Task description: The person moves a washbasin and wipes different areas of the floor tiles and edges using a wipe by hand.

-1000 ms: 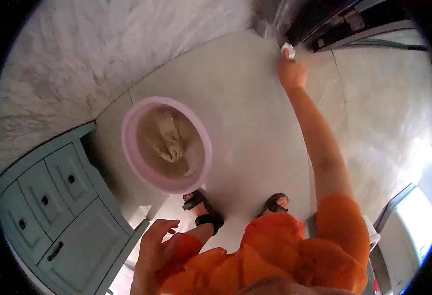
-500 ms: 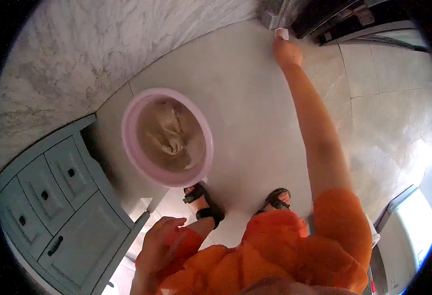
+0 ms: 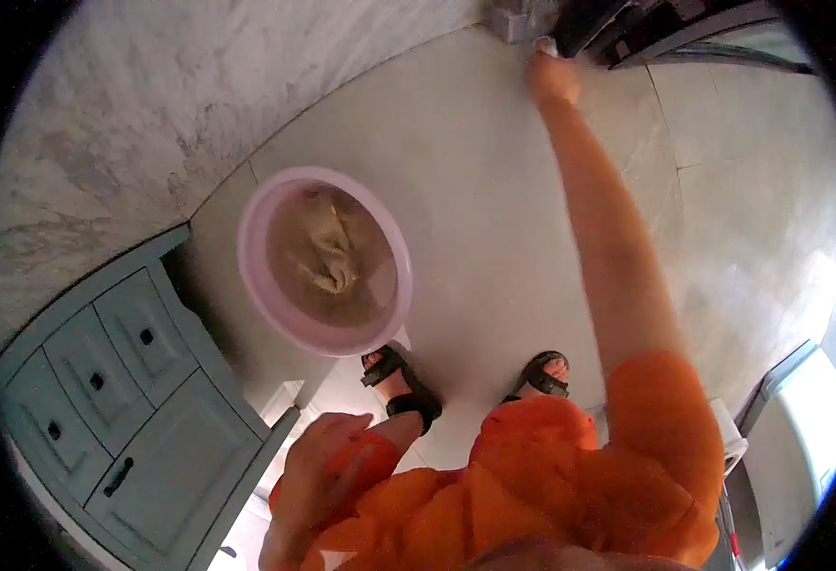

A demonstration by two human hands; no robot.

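My right hand (image 3: pixel 553 78) reaches far out at the top of the head view. Its fingers are closed on a small white cloth (image 3: pixel 547 46), mostly hidden by the hand, against the foot of a dark frame. Near my body at the lower left, my left hand (image 3: pixel 327 457) rests by the orange clothing (image 3: pixel 532 466), thumb apart from the fingers, holding nothing that I can see. Between the wall and my feet stands a pink basin (image 3: pixel 254 276) of murky water, with a wet beige cloth (image 3: pixel 330 243) lying in it.
A grey-blue cabinet (image 3: pixel 175 428) with drawers stands at the left. Along the upper left runs a marbled wall (image 3: pixel 180 105). My sandalled feet (image 3: pixel 403 385) are on the tiled floor (image 3: pixel 484 219). At the lower right is a white appliance-like box (image 3: pixel 798 428).
My right hand with the white cloth has shifted slightly up along the base of the dark frame. The view has tilted a little; my left hand stays near my body.
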